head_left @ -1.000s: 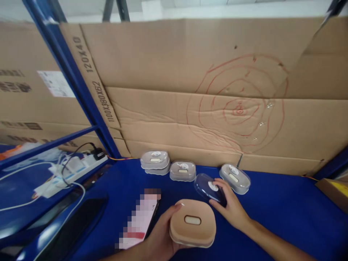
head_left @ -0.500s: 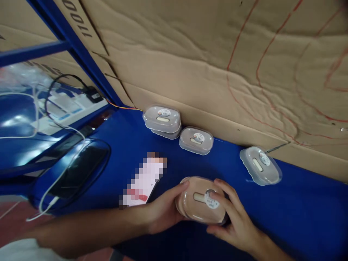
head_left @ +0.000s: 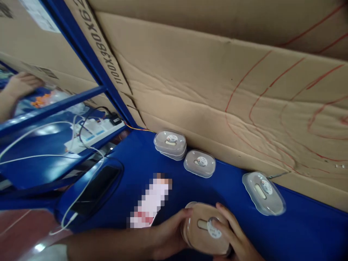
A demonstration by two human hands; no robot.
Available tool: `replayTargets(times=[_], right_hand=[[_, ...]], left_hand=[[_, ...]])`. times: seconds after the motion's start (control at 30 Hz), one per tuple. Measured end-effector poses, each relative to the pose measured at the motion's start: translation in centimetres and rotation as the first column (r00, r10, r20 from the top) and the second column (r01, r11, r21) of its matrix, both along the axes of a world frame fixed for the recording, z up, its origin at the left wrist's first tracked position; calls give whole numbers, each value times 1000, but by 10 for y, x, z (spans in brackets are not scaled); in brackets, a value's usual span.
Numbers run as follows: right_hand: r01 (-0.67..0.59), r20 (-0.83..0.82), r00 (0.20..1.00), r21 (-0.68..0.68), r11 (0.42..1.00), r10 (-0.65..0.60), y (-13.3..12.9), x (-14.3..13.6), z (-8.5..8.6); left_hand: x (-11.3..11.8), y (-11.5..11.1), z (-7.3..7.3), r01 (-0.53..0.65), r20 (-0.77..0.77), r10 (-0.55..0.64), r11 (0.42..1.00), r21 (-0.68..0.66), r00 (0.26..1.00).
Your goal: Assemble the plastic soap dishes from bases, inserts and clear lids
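Note:
Both my hands grip a brownish plastic container with a clear lid (head_left: 208, 239), low in the view. It has a pale oval slot on top and a round white sticker. My left hand (head_left: 172, 232) wraps its left side, thumb along the upper rim. My right hand (head_left: 236, 232) closes on the right side, with one finger lying over the sticker. Some lower fingers are cut off by the frame or hidden under the container. Beyond, on the blue table, stand a stack of two similar containers (head_left: 170, 143), a single container (head_left: 199, 163) and another container (head_left: 263, 192) farther right.
A lit, pixelated phone (head_left: 150, 204) lies left of my hands. A dark phone with a white cable (head_left: 95, 190) rests farther left. Behind rises a cardboard wall (head_left: 190, 79). Past the blue frame (head_left: 89, 92) are a power strip (head_left: 95, 134) and another person's hand (head_left: 23, 85).
The view has tilted up and turned left, so everything sits lower in the picture and the other person's hand now shows. Both my hands keep their hold on the container.

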State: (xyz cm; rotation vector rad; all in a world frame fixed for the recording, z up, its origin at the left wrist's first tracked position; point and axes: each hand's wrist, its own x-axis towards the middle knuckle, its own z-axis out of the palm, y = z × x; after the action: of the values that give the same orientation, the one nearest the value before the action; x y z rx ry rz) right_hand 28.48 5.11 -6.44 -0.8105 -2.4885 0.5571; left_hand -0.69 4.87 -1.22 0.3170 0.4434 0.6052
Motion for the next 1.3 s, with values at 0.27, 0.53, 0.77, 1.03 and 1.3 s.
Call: replayTargets(times=[0.27,0.53,0.77,1.03,1.3], right_hand=[[52,-6,999,72,996,-51,0,-9,12],[31,-18,999,98,995,-29,2,-14,22],[-10,78,997,190,982,-5,-7,-9,20],[18,133,990,240,971,-51,-7,-16,32],[8,99,995,150,989,-23,-4,-15,31]], left_hand=[[-5,-4,1,-7,-19,8,999,50,1000],[-5,-1,3,-75,-82,77,997,24,994],[-4,4,19,-78,23,76,992,103,997],[-6,0,11,-65,76,67,997,-34,995],[-5,4,19,-16,72,12,998,62,997]])
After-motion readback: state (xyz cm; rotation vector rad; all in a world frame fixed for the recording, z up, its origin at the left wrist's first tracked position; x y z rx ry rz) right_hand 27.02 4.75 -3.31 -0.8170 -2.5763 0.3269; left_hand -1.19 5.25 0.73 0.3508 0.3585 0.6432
